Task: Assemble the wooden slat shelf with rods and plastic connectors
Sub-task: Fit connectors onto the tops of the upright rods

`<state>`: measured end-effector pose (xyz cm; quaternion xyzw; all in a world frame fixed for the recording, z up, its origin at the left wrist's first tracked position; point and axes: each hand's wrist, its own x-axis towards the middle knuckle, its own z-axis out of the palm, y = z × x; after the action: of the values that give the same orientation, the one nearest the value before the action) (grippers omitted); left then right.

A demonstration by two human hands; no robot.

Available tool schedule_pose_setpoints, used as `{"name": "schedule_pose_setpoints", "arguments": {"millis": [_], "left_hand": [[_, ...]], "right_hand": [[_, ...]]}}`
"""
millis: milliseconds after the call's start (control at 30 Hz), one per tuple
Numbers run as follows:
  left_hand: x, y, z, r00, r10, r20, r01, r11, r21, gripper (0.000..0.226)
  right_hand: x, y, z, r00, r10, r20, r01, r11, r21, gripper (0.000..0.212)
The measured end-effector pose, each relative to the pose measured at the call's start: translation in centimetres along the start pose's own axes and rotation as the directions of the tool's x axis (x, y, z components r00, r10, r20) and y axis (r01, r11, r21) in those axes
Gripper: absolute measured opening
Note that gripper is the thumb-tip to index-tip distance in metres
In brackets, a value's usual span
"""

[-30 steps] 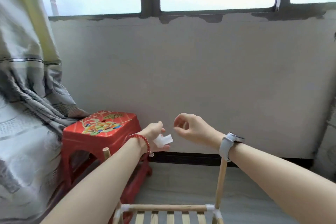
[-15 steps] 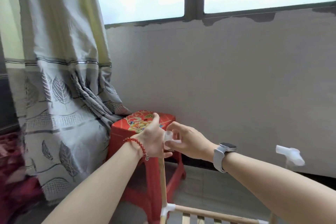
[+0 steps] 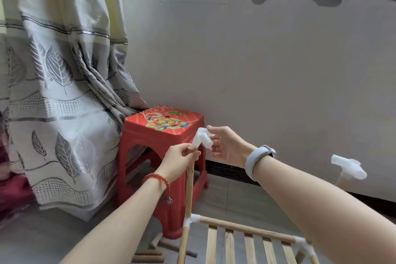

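Observation:
A white plastic connector [image 3: 202, 139] sits on the top end of an upright wooden rod [image 3: 189, 188]. My left hand [image 3: 179, 161] pinches the rod just under the connector. My right hand [image 3: 227, 146] holds the connector from the right with its fingertips. The rod rises from a lower white connector [image 3: 191, 220] at the corner of the wooden slat shelf [image 3: 242, 246]. Another white connector [image 3: 349, 166] tops a second upright rod at the right, partly hidden by my right forearm.
A red plastic stool [image 3: 162, 135] stands behind the rod against the wall. A grey leaf-patterned curtain [image 3: 60, 92] hangs at the left. Loose wooden rods [image 3: 147, 257] lie on the grey floor near the stool's foot.
The view has swung and dropped, showing more of the shelf. The connector now sits on the rod's top; my left hand has moved down onto the rod and my right hand holds the connector.

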<state>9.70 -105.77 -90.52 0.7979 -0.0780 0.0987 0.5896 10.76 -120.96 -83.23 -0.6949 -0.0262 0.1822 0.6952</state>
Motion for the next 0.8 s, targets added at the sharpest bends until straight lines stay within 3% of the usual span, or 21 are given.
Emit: {"name": "schedule_pose_setpoints", "arguments": {"millis": [200, 400, 533, 700, 800], "left_hand": [[-0.3, -0.2, -0.2, 1.000, 0.003, -0.031, -0.005, 0.999, -0.046, 0.005], [-1.1, -0.3, 0.1, 1.000, -0.003, -0.026, 0.002, 0.998, -0.064, 0.009], [-1.4, -0.7, 0.1, 0.999, -0.016, -0.034, 0.014, 0.999, -0.043, 0.006], [-1.3, -1.3, 0.1, 0.998, -0.038, -0.054, 0.035, 0.998, -0.048, 0.014], [-0.9, -1.3, -0.1, 0.998, -0.035, -0.047, 0.034, 0.999, -0.021, 0.009]], "right_hand": [[0.6, -0.6, 0.6, 0.999, 0.052, -0.011, -0.053, 0.994, -0.093, 0.028], [1.5, -0.8, 0.8, 0.991, 0.130, 0.039, -0.112, 0.945, -0.308, 0.023], [1.5, -1.2, 1.3, 0.994, 0.107, 0.013, -0.089, 0.880, -0.467, 0.027], [1.4, -0.8, 2.3, 0.989, -0.146, -0.029, 0.088, 0.731, -0.677, 0.029], [1.6, 0.2, 2.0, 0.868, -0.496, 0.028, 0.343, 0.558, -0.755, 0.030]]}}
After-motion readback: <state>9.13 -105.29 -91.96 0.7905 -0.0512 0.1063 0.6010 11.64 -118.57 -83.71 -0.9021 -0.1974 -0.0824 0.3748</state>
